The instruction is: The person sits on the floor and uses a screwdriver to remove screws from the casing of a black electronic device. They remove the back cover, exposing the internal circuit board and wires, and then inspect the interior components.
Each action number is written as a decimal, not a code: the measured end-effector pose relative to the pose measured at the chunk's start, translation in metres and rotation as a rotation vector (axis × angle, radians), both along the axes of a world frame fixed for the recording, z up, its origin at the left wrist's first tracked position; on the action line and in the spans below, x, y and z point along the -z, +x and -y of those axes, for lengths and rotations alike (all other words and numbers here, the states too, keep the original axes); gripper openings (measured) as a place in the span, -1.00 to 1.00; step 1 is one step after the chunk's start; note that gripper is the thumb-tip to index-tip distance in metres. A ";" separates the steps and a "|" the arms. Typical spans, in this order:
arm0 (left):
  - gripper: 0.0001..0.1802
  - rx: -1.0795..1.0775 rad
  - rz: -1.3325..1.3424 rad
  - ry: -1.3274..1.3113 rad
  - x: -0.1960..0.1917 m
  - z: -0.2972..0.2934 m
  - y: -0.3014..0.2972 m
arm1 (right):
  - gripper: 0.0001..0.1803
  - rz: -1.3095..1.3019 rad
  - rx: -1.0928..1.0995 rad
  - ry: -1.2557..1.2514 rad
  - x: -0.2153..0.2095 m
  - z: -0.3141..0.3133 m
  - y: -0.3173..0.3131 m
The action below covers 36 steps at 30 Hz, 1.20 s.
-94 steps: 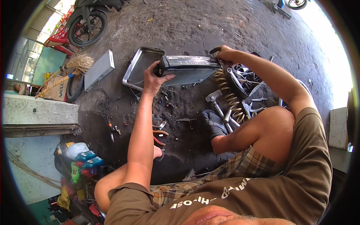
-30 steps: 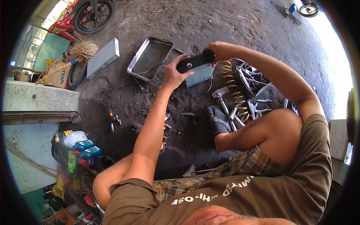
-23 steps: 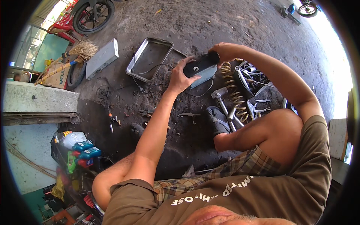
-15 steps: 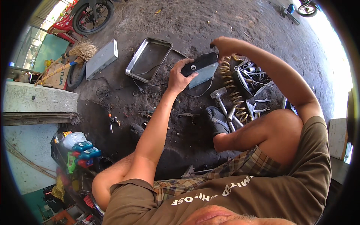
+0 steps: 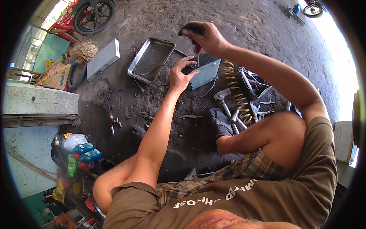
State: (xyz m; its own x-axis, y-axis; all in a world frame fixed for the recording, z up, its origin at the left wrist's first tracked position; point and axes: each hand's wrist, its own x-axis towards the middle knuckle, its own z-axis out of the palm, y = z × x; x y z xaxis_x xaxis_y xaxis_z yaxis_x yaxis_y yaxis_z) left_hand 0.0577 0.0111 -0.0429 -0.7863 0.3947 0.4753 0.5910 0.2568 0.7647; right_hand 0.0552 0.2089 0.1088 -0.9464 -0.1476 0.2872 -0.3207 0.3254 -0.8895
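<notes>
Grey sheet metal forms the small box-shaped electronic unit (image 5: 204, 70) that lies flat on the dark, oily concrete floor (image 5: 244, 23), just right of an empty metal tray (image 5: 134, 68) and left of a yellowed coil spring (image 5: 235, 91). The unit is steadied by the left hand (image 5: 181, 74), whose fingers (image 5: 187, 61) are spread across its near corner. A screwdriver (image 5: 196, 51) with a dark handle is gripped in the closed right hand (image 5: 204, 36); its shaft is pointed down at the top of the unit, close to the left fingertips.

As a judgement, the work is at an early or middle stage: the casing is seen in one piece, no cover is lying apart from it, and the tool appears to be set on a fastener. Any loosened screws cannot be picked out among the small bits scattered on the floor.

Much is hard to read. The screwdriver tip and the screw it meets are too small to tell, and part of the unit is covered by the left hand. A thin cable (image 5: 207, 91) is seen running under the unit, its end lost. A hammer (image 5: 224, 100) and a heap of tools beside the spring are blurred together, and the motorcycle wheel (image 5: 93, 15) is cut off at the upper rim.
</notes>
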 end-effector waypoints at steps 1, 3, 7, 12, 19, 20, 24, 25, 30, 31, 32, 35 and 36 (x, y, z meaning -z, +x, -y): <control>-0.63 -0.009 0.001 0.001 0.000 0.000 0.001 | -0.61 -0.010 -0.011 0.000 0.002 0.002 0.000; -0.63 -0.015 -0.004 0.000 -0.001 -0.002 0.001 | -0.61 -0.030 -0.031 0.001 0.004 0.005 0.001; -0.62 -0.003 -0.009 0.008 0.000 -0.003 0.000 | -0.63 -0.164 0.004 0.034 0.010 0.011 0.000; -0.60 0.011 0.032 0.044 0.007 -0.006 -0.002 | -0.69 -0.325 -0.006 0.096 0.016 0.013 -0.003; -0.62 0.003 0.056 0.030 0.008 -0.004 -0.001 | -0.74 -0.404 -0.051 0.156 0.012 0.015 0.000; -0.62 0.008 0.069 0.031 0.007 -0.005 -0.001 | -0.75 -0.459 -0.057 0.154 0.013 0.015 -0.001; -0.63 0.009 0.046 0.019 0.005 -0.005 0.001 | -0.74 -0.382 -0.045 0.165 0.011 0.014 0.002; -0.63 0.008 0.042 0.019 0.005 -0.004 0.001 | -0.74 -0.381 -0.045 0.167 0.011 0.015 0.002; -0.63 0.011 0.044 0.030 0.003 -0.005 0.002 | -0.74 -0.334 -0.022 0.173 0.011 0.013 0.004; -0.64 0.009 0.047 0.031 0.003 -0.005 0.002 | -0.74 -0.330 -0.030 0.175 0.011 0.013 0.004; -0.64 0.008 0.051 0.032 0.003 -0.005 0.001 | -0.74 -0.327 -0.038 0.176 0.011 0.013 0.003; -0.64 0.006 0.088 0.029 0.002 -0.005 0.002 | -0.74 -0.412 -0.028 0.217 0.012 0.012 0.001; -0.64 0.006 0.085 0.026 0.002 -0.006 0.002 | -0.74 -0.456 -0.018 0.237 0.014 0.011 0.000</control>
State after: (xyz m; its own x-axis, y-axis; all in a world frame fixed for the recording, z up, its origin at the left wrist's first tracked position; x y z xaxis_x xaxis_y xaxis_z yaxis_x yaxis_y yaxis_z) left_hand 0.0595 0.0171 -0.0448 -0.8221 0.3882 0.4166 0.5248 0.2329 0.8187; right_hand 0.0555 0.1976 0.0952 -0.7295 -0.2740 0.6267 -0.6663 0.4917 -0.5606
